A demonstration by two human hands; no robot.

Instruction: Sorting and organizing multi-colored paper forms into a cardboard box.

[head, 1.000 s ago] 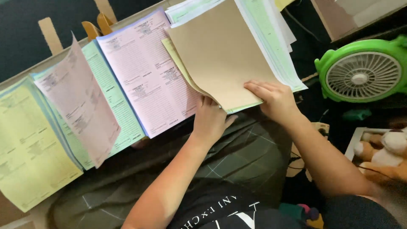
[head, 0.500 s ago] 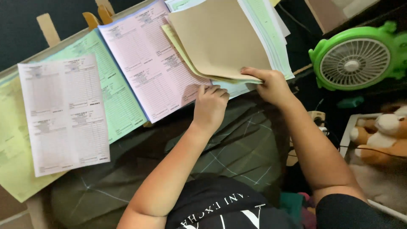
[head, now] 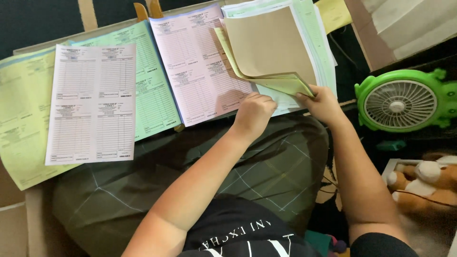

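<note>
Right hand [head: 325,102] pinching the lifted lower corner of a tan sheet [head: 271,45], grip closed on that corner with a yellow sheet [head: 285,85] curling up just beneath it. Both sheets topping a stack of pale green forms [head: 319,47] at the right end of the worktop [head: 38,45]. Left hand [head: 254,113] curled, knuckles up, resting at the near edge of the pink form [head: 200,66], just beside the lifted corner; fingertips tucked under, so cannot tell whether that grip holds any paper. Left of the pink form, a green form [head: 152,95], then a white printed sheet [head: 93,102] lying flat and overlapping both the green form and a yellow form [head: 21,114] at the far left. Off to the right, below the worktop edge, a green fan [head: 404,100]. Lower right, a white tray [head: 395,166] holding a stuffed toy [head: 428,183] in brown and white, well apart from both hands.
</note>
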